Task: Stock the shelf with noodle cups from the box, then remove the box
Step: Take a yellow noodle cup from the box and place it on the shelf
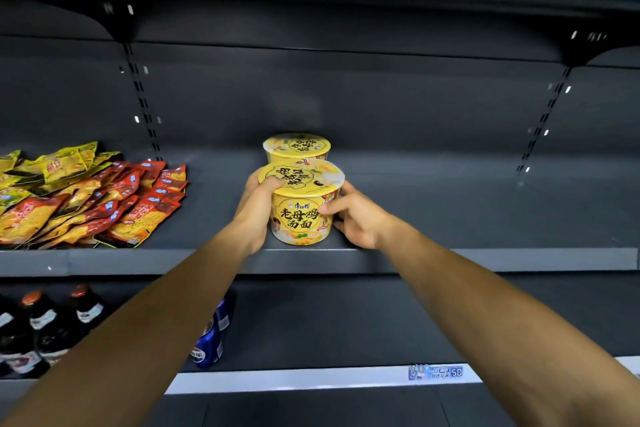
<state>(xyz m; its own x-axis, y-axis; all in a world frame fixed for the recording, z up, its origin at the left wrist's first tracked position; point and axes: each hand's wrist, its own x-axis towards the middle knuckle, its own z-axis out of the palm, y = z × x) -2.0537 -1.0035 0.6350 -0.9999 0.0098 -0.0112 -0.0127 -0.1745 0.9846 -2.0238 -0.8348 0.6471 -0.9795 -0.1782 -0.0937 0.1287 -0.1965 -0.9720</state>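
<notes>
Clasping near noodle cup [300, 215] upright, left hand [257, 210] and right hand [358, 220] curled fingers round its sides; far noodle cup [296, 148] stood directly behind.

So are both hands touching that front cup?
Touching: head view shows left hand gripping the rim of the front noodle cup, right hand holding its side.

We see the left hand [254, 215] and the right hand [356, 218], both bare. Behind the wrists, the left forearm [156, 305] and the right forearm [485, 305] are long and uncovered.
</notes>
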